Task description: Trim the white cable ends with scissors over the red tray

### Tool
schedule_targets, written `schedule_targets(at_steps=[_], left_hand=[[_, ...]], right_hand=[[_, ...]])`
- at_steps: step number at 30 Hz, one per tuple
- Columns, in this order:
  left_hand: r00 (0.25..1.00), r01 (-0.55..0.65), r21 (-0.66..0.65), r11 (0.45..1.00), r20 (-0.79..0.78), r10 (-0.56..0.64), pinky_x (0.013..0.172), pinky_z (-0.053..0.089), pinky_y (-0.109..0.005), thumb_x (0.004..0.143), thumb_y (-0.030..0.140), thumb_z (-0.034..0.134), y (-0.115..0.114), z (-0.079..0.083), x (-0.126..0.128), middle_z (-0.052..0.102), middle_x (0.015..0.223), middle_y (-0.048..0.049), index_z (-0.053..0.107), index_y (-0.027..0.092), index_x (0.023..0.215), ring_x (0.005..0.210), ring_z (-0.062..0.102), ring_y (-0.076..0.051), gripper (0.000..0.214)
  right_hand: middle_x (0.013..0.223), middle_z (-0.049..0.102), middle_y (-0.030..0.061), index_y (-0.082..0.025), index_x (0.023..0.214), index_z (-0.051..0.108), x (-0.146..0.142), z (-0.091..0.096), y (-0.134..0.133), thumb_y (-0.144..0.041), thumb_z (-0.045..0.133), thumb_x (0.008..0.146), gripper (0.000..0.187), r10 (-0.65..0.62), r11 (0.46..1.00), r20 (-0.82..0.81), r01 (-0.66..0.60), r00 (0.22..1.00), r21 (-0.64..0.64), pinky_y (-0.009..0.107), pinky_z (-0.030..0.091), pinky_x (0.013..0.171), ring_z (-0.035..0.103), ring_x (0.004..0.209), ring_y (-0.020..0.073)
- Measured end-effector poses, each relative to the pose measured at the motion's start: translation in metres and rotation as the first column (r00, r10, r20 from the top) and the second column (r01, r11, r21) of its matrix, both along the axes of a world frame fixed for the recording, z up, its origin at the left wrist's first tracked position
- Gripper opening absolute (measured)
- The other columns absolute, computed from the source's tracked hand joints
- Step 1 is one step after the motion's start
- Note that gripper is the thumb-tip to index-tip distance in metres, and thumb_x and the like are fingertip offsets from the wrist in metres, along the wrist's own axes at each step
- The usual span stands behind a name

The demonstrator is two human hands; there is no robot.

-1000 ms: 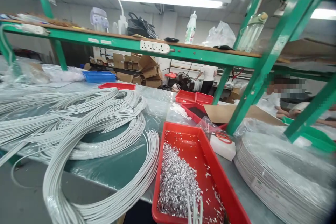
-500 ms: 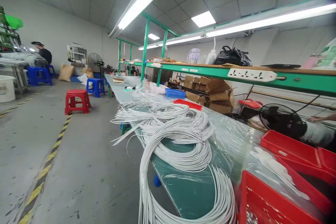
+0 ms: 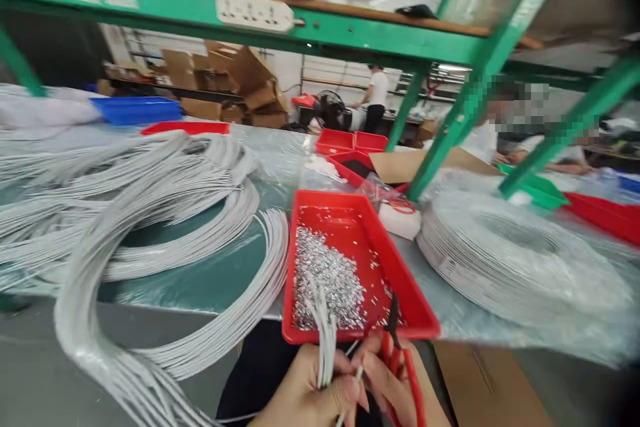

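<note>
At the front edge of the bench, my left hand is closed around a bunch of white cables, whose ends stand up above the fingers. My right hand meets it close by, with red-handled pliers held in the palm, dark jaws pointing up. Between the two hands a single white cable is pinched by the fingertips; which hand grips it cannot be told. Just beyond lies a red tray with a heap of small shiny metal pieces in its left part.
Long coils of white cable cover the bench to the left. A plastic-wrapped cable reel lies right. Green posts and a shelf beam rise behind. Red trays and a blue tray stand farther back; people work beyond.
My view has swung right and down, from the aisle and cable coils to the red tray. Both my hands, the cable bunch and the pliers have come into sight.
</note>
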State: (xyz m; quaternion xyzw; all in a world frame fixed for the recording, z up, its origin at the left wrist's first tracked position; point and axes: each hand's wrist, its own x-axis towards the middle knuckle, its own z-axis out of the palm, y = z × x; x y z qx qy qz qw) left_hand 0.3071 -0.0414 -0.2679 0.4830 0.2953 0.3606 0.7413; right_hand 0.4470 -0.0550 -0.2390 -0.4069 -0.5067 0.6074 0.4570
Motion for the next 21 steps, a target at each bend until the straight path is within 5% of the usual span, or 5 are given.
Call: schedule_targets(at_steps=[5, 10, 16, 21], left_hand=[[0.983, -0.171, -0.020, 0.985, 0.057, 0.172, 0.049, 0.027, -0.022, 0.066, 0.056, 0.067, -0.005, 0.001, 0.006, 0.055, 0.053, -0.0001, 0.058, 0.014, 0.061, 0.045, 0.040, -0.008, 0.043], [0.970, -0.240, 0.049, 0.970, -0.038, 0.242, 0.050, 0.026, -0.022, 0.068, 0.052, 0.067, -0.007, 0.007, 0.006, 0.050, 0.052, 0.0032, 0.050, 0.016, 0.062, 0.047, 0.034, -0.008, 0.041], [0.969, -0.227, 0.022, 0.974, -0.097, 0.228, 0.046, 0.020, -0.021, 0.066, 0.055, 0.068, -0.009, 0.009, 0.006, 0.043, 0.049, 0.0064, 0.049, 0.015, 0.063, 0.045, 0.028, -0.006, 0.044], [0.995, -0.058, -0.108, 0.992, -0.087, 0.048, 0.039, 0.014, -0.020, 0.063, 0.060, 0.066, -0.007, 0.010, 0.003, 0.050, 0.048, 0.0041, 0.058, 0.013, 0.068, 0.035, 0.021, -0.003, 0.048]], right_hand=[[0.043, 0.045, -0.0046, -0.014, 0.065, 0.065, -0.004, -0.010, 0.010, -0.052, 0.068, 0.071, 0.039, -0.103, 0.995, -0.128, 0.102, 0.986, -0.015, 0.018, 0.023, 0.036, 0.033, 0.036, 0.0054], [0.044, 0.043, -0.0067, -0.015, 0.070, 0.064, 0.000, -0.022, 0.014, -0.047, 0.069, 0.070, 0.033, -0.053, 0.998, -0.126, 0.056, 0.991, 0.019, 0.018, 0.023, 0.036, 0.028, 0.035, 0.0048], [0.040, 0.038, -0.0085, -0.015, 0.070, 0.064, 0.012, -0.021, 0.011, -0.046, 0.066, 0.073, 0.031, -0.076, 0.995, -0.017, 0.077, 0.997, 0.065, 0.017, 0.026, 0.034, 0.027, 0.033, 0.0049], [0.048, 0.046, -0.0050, -0.016, 0.070, 0.063, 0.013, -0.013, 0.006, -0.035, 0.068, 0.074, 0.020, -0.007, 0.997, 0.028, 0.005, 1.000, 0.071, 0.018, 0.028, 0.038, 0.033, 0.038, 0.0064]])
